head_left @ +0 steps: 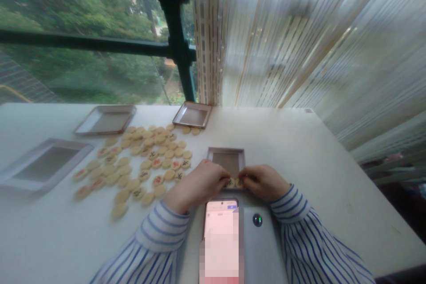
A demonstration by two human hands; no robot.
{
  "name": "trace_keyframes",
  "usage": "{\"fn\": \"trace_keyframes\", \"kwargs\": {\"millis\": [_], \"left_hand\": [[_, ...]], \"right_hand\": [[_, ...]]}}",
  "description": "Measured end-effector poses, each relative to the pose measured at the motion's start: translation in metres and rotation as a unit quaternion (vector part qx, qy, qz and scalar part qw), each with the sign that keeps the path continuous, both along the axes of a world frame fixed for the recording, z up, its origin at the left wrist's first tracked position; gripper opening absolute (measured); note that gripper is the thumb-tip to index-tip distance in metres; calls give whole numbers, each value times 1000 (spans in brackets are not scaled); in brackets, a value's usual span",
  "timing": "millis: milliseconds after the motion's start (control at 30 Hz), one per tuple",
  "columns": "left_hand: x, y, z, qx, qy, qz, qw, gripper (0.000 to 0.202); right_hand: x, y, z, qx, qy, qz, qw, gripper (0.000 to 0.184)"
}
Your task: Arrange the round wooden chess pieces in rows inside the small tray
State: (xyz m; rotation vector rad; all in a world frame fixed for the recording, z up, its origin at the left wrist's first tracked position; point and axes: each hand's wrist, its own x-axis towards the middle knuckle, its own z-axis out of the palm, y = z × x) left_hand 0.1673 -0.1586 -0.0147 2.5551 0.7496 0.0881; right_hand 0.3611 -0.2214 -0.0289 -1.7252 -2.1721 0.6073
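Observation:
My left hand (199, 183) and my right hand (262, 182) meet at the near edge of a small square tray (226, 160). Each hand pinches a round wooden game piece; the left one's piece (230, 182) and the right one's piece (238, 183) sit side by side between the fingertips. Many more round pale wooden pieces (146, 159) with red or black marks lie scattered on the white table (316, 164) to the left of my hands. Both arms wear blue-striped white sleeves.
A phone (220, 226) with a lit screen stands on a grey device (259, 239) with a green light, right below my hands. Three more shallow trays lie at the left (43, 164), back left (105, 120) and back centre (193, 114). A window and striped curtain stand behind the table.

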Motion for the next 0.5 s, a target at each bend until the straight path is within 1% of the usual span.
{"fn": "trace_keyframes", "kwargs": {"millis": [267,500], "left_hand": [[0,1,-2,6,1,-12,1000,29],[0,1,0,13,2,-15,1000,28]], "right_hand": [[0,0,-1,-1,-5,0,1000,26],[-1,0,0,3,-9,0,1000,25]]}}
